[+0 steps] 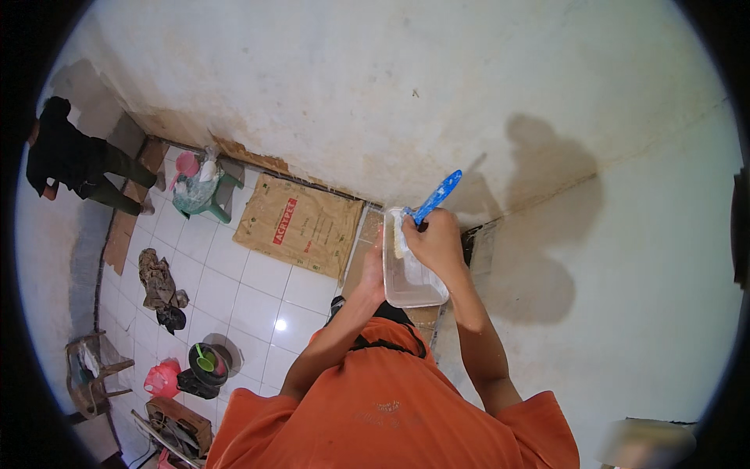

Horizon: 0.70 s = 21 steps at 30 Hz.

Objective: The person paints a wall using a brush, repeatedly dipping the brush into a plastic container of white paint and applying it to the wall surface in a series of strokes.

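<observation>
In front of me a clear rectangular plastic tub (pixel 414 291) is tilted, with white material smeared inside. My left hand (pixel 373 273) grips the tub along its left side, its fingers partly hidden by it. My right hand (pixel 437 242) is closed around a paintbrush (pixel 439 195) over the tub's right rim. The brush's blue handle, spotted with white, points up and to the right; its working end is down in the tub, partly hidden by my hand.
A stained white wall (pixel 484 94) rises close ahead and to the right. On the tiled floor lie a brown paper sack (pixel 301 223), dark cloths (pixel 158 279) and a black bucket (pixel 209 364). A green stool (pixel 207 195) bears a bag. Another person (pixel 82 156) stands far left.
</observation>
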{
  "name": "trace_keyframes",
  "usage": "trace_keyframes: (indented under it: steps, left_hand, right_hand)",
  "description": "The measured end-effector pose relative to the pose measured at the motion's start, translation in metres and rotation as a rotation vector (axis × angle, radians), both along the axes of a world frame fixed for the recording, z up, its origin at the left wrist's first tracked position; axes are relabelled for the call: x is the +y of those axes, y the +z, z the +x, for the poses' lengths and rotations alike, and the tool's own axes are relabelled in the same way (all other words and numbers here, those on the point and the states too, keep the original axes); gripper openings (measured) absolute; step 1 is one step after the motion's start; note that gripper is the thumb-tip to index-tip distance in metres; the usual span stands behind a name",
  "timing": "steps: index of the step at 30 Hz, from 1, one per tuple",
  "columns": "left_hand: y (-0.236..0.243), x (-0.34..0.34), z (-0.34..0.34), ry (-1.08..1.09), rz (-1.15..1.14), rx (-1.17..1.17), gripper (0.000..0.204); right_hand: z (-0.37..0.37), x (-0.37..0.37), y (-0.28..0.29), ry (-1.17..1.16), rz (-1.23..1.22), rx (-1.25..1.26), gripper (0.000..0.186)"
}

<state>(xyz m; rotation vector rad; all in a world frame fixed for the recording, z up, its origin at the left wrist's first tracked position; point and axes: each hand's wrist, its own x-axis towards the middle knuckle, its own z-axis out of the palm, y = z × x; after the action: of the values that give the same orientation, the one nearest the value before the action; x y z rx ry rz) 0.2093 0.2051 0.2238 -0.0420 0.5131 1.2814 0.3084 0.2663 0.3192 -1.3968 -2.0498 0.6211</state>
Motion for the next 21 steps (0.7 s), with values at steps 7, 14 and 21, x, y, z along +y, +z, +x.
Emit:
trace_keyframes:
  steps: [7, 14, 21]
  left_hand:
    - [-0.002, 0.003, -0.001, 0.013, 0.023, -0.073, 0.053]
    - [0.001, -0.003, -0.002, -0.033, 0.023, -0.124, 0.061]
    - [-0.007, -0.008, -0.009, -0.029, 0.229, -0.336, 0.061]
  right_hand:
    - [-0.005, -0.013, 0.009, 0.056, 0.035, 0.071, 0.021]
    - [0.013, -0.006, 0.015, -0.022, -0.028, -0.021, 0.022]
    - [0.029, -0.019, 0.038, 0.198, -0.055, 0.133, 0.012]
